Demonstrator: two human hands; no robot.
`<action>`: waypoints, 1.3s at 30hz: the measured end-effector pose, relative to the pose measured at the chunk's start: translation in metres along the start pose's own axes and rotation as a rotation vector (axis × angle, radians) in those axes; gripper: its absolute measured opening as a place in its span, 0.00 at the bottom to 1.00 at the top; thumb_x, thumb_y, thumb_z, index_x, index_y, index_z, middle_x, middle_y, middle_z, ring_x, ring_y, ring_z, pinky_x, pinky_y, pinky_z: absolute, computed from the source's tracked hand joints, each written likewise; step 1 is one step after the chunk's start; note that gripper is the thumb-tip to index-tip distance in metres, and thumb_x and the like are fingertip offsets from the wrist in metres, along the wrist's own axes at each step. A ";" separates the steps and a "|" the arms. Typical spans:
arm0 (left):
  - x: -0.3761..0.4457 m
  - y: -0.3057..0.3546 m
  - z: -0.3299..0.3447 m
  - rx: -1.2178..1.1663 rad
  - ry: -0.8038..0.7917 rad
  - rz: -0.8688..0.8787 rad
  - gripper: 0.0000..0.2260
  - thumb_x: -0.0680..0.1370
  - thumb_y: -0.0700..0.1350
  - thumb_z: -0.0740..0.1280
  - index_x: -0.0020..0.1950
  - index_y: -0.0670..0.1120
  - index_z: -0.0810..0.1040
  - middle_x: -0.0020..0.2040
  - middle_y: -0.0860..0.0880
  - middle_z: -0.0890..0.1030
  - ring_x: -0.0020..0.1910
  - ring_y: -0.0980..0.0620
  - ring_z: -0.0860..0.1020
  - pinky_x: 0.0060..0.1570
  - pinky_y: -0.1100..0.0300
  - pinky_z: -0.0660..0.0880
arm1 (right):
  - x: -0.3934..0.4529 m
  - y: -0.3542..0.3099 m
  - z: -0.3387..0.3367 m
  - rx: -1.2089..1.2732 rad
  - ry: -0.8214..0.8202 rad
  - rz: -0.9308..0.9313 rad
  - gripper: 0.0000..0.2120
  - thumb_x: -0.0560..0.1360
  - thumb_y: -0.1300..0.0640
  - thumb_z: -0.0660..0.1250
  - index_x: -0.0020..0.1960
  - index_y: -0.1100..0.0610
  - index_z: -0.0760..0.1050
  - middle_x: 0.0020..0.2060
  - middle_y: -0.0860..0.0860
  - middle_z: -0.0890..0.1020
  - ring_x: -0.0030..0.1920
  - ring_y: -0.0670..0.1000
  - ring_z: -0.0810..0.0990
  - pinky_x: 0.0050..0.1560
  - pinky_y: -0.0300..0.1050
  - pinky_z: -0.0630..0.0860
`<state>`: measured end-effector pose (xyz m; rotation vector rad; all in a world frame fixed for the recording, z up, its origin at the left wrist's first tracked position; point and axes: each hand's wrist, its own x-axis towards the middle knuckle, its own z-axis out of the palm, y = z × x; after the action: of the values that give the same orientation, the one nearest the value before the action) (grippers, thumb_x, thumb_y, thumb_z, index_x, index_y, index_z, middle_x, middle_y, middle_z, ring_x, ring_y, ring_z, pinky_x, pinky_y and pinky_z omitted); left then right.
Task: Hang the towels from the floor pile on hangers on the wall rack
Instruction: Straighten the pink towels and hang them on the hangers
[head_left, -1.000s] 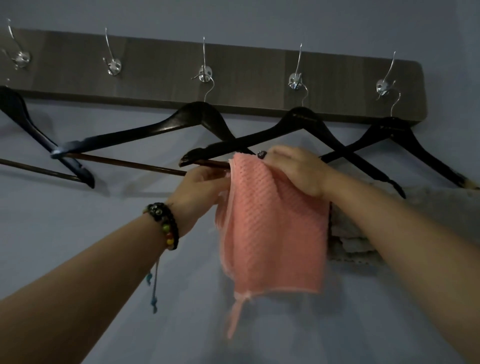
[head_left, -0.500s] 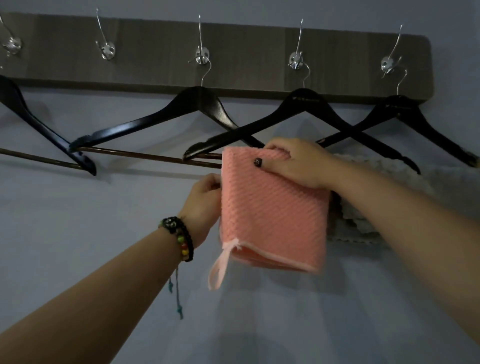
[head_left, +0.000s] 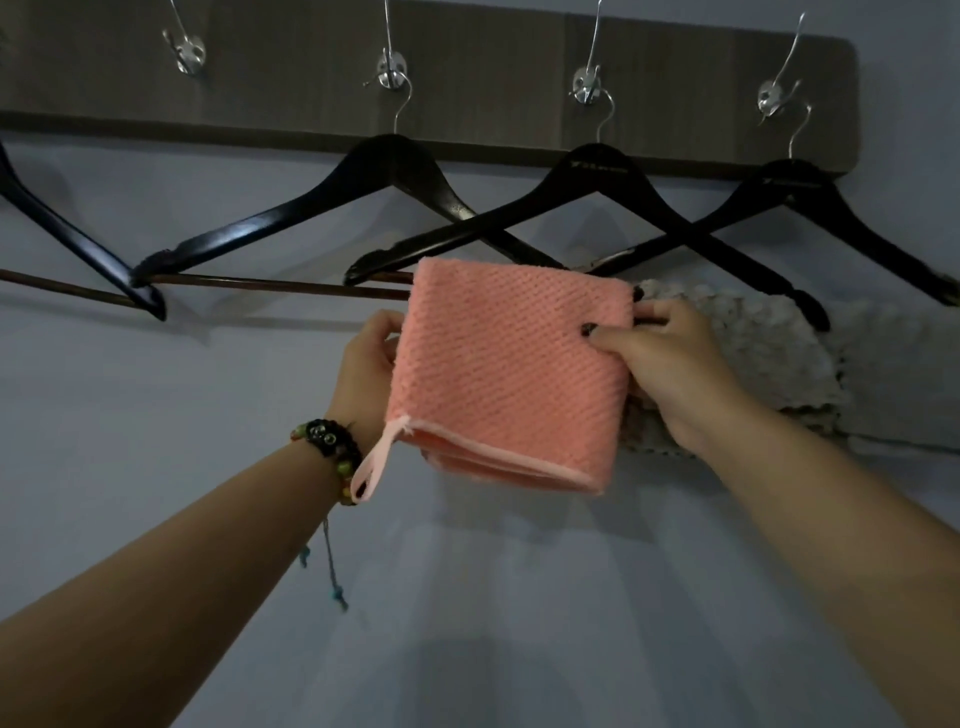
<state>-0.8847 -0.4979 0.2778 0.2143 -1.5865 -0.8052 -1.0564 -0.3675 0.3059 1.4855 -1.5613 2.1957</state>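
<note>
- Nearest to you, your left hand (head_left: 366, 364) gripped the left edge of the pink towel (head_left: 511, 374), its fingers hidden behind the cloth; a beaded bracelet (head_left: 332, 447) sat on that wrist.
- Your right hand (head_left: 670, 364) pinched the pink towel's right edge, thumb on the front face and fingers curled round behind.
- The pink towel hung folded over a hanger bar, just left of the white towel (head_left: 753, 348) and touching it. Its front showed a waffle weave, a narrow hem along the bottom and a small loop (head_left: 371, 467) dangling at the lower left corner.
- The bar itself was covered by the cloth; which of the two crossing hangers it belonged to could not be told for sure.
- The white towel, nubbly and pale, was draped over the bar of a black hanger (head_left: 795, 202) on the right.
- Left of the pink towel, a black hanger (head_left: 311, 213) carried a bare brown bar, and another black hanger (head_left: 597, 176) rose above the towel.
- Farthest back, the wall rack (head_left: 493, 67) held the hangers on metal hooks (head_left: 392, 73).
</note>
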 end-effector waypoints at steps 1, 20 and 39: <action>-0.001 -0.002 0.000 0.019 -0.016 -0.005 0.06 0.78 0.33 0.65 0.54 0.38 0.73 0.39 0.49 0.79 0.28 0.64 0.78 0.28 0.68 0.76 | 0.004 -0.003 -0.001 0.020 0.050 -0.007 0.13 0.71 0.60 0.73 0.51 0.53 0.72 0.44 0.49 0.82 0.44 0.48 0.82 0.46 0.51 0.81; 0.013 0.018 0.002 -0.039 -0.218 -0.345 0.21 0.79 0.60 0.60 0.62 0.46 0.76 0.52 0.48 0.81 0.50 0.48 0.81 0.49 0.52 0.78 | 0.004 0.030 -0.004 -0.017 0.000 -0.009 0.06 0.76 0.61 0.68 0.52 0.55 0.77 0.45 0.49 0.83 0.44 0.47 0.83 0.41 0.42 0.80; 0.023 0.023 0.035 0.619 0.100 0.596 0.13 0.76 0.42 0.63 0.60 0.44 0.69 0.55 0.52 0.67 0.56 0.52 0.69 0.59 0.50 0.70 | 0.044 0.001 -0.049 -0.723 0.320 -0.707 0.09 0.74 0.62 0.63 0.54 0.57 0.73 0.51 0.53 0.75 0.51 0.52 0.74 0.52 0.47 0.73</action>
<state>-0.9150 -0.4814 0.3109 0.2016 -1.6415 0.1664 -1.1127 -0.3508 0.3359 1.1239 -1.2413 1.2103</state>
